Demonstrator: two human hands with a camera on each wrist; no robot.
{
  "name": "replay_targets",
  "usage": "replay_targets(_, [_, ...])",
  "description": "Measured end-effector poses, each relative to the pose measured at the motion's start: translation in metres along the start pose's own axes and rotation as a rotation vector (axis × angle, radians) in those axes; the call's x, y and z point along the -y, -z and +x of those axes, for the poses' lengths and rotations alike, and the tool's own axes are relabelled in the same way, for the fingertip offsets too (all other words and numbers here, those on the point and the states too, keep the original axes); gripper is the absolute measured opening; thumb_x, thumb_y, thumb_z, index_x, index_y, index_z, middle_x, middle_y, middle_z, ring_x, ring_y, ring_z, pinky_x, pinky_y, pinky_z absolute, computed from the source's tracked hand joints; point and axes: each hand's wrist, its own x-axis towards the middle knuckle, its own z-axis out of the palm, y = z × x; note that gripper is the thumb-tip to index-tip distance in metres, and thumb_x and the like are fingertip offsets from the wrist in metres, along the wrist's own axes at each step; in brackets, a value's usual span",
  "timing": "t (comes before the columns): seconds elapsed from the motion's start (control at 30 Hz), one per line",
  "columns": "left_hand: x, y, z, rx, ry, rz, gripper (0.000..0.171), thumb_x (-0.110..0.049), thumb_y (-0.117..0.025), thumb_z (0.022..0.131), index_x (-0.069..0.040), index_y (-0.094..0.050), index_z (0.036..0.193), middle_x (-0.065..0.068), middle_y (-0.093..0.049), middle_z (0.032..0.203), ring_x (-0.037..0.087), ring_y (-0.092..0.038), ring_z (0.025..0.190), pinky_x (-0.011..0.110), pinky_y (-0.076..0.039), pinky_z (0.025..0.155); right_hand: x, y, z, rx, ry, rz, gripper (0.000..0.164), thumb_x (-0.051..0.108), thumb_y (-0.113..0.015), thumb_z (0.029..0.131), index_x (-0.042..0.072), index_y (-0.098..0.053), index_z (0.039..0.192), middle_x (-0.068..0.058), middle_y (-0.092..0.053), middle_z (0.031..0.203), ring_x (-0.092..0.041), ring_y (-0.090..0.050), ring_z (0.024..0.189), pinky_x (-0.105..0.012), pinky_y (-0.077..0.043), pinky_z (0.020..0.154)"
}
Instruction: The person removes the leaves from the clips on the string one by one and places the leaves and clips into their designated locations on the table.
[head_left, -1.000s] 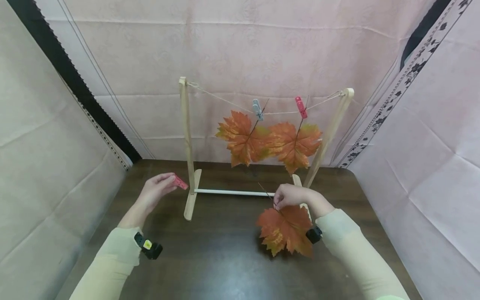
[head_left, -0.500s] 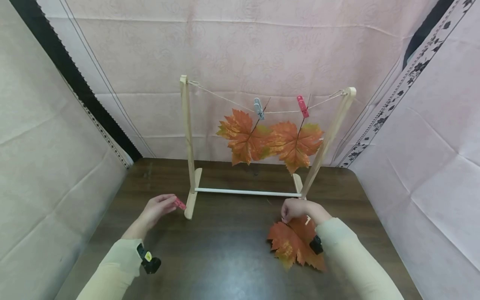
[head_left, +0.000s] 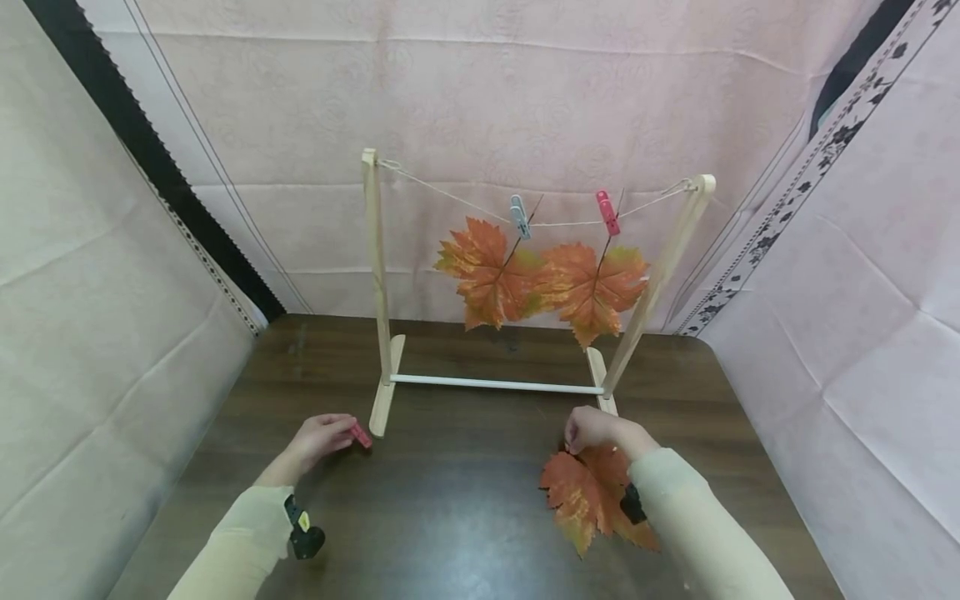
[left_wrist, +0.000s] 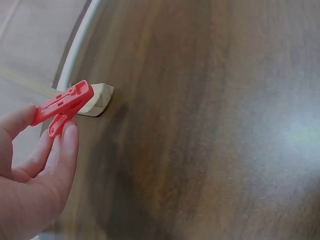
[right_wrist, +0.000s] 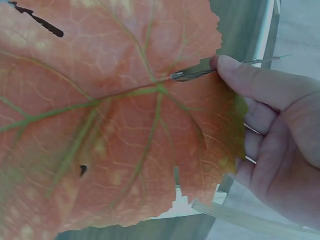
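Note:
My left hand (head_left: 321, 439) pinches a red clothespin (left_wrist: 64, 106) by its two handle ends, low over the table's left side, near the foot of a wooden rack. In the left wrist view its handles are spread only partway. My right hand (head_left: 600, 432) pinches the stem of an orange artificial maple leaf (head_left: 588, 500) between thumb and fingers. The right wrist view shows the leaf's veined face (right_wrist: 125, 115), with the stem (right_wrist: 195, 74) running up to the thumb. In the head view the right forearm hides part of this leaf.
The wooden rack (head_left: 378, 275) stands toward the back with a string (head_left: 450, 197) between its posts and a white bar (head_left: 495, 384) below. A blue clothespin (head_left: 520, 217) and a pink clothespin (head_left: 607, 213) hold two hanging leaves (head_left: 491, 275). Pale cloth walls (head_left: 480, 100) surround the brown table (head_left: 450, 500).
Both hands have come down and nearer to me, the left with its clothespin, the right with its leaf. The right hand and leaf have also shifted rightward. The hanging leaves stay in place.

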Motion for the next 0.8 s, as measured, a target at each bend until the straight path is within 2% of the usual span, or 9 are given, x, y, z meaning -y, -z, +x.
replay_targets(0.17, [0.008,-0.003,0.004,-0.043,0.005,0.069,0.046,-0.015,-0.056,0.094,0.019,-0.045,0.123,0.005,-0.066,0.091,0.004,-0.062,0.076,0.023,-0.057,0.072,-0.003,-0.008,0.003,-0.064,-0.042,0.005,0.011,-0.005,-0.07,0.074,0.006,-0.068,0.072,0.002,-0.064,0.067,-0.008,-0.044,0.057,-0.02,-0.038,0.051])
replay_targets(0.4, [0.012,-0.009,0.004,-0.095,0.023,0.15,0.041,-0.013,-0.056,0.093,0.017,-0.049,0.119,0.007,-0.066,0.089,0.006,-0.061,0.073,0.025,-0.056,0.069,-0.003,-0.017,0.004,-0.1,-0.09,0.028,0.014,-0.009,-0.068,0.073,0.005,-0.069,0.079,-0.004,-0.067,0.077,-0.01,-0.051,0.063,-0.024,-0.045,0.054])
replay_targets(0.6, [0.014,-0.011,0.005,-0.123,0.03,0.176,0.04,-0.014,-0.057,0.093,0.016,-0.051,0.118,0.014,-0.065,0.095,0.008,-0.061,0.075,0.026,-0.057,0.07,-0.004,-0.021,0.004,-0.138,-0.122,0.002,0.019,-0.009,-0.068,0.073,0.006,-0.07,0.085,-0.005,-0.068,0.085,-0.015,-0.061,0.077,-0.031,-0.053,0.066])
replay_targets(0.8, [0.019,-0.011,0.006,-0.143,0.005,0.178,0.04,-0.013,-0.055,0.093,0.018,-0.05,0.118,0.019,-0.066,0.097,0.008,-0.061,0.075,0.026,-0.057,0.07,-0.006,-0.021,0.005,-0.183,-0.154,0.006,0.02,-0.007,-0.067,0.072,0.006,-0.07,0.088,-0.005,-0.069,0.091,-0.018,-0.062,0.082,-0.034,-0.053,0.069])
